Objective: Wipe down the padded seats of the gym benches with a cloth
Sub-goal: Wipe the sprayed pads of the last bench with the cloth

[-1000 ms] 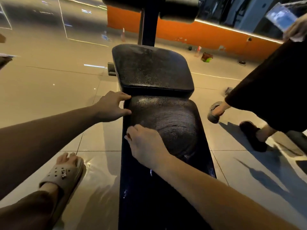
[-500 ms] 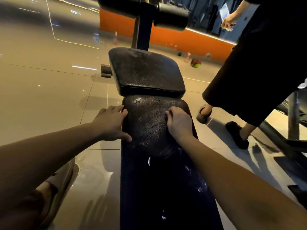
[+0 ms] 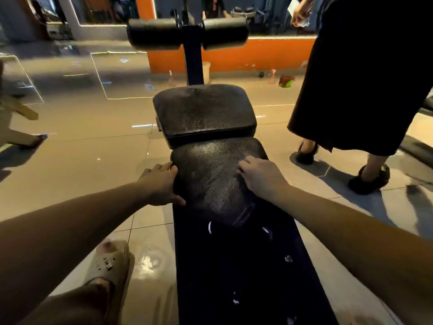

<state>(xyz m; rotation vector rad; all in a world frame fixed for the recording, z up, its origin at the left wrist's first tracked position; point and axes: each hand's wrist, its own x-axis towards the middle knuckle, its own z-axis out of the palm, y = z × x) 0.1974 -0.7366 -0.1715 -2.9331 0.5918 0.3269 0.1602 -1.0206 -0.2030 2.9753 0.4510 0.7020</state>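
A black padded bench runs away from me, with a long back pad (image 3: 210, 184) and a square seat pad (image 3: 203, 111) beyond it. My left hand (image 3: 161, 184) grips the back pad's left edge, thumb on top. On the pad's right side, my right hand (image 3: 260, 177) presses down with curled fingers on a dark cloth (image 3: 241, 214). The cloth is hard to tell from the leather; a creased edge shows below the hand. Small white specks dot the dark near part of the pad (image 3: 264, 231).
Foam leg rollers (image 3: 187, 35) on a post stand past the seat. A person in a dark skirt and black slippers (image 3: 367, 179) stands close on the right. My sandalled foot (image 3: 107, 266) is on the glossy tile floor at left. Bottles and a basket line the orange wall.
My right hand swept from the pad's left side across to its right side. My left hand slid a little nearer along the left edge. The person on the right stepped closer.
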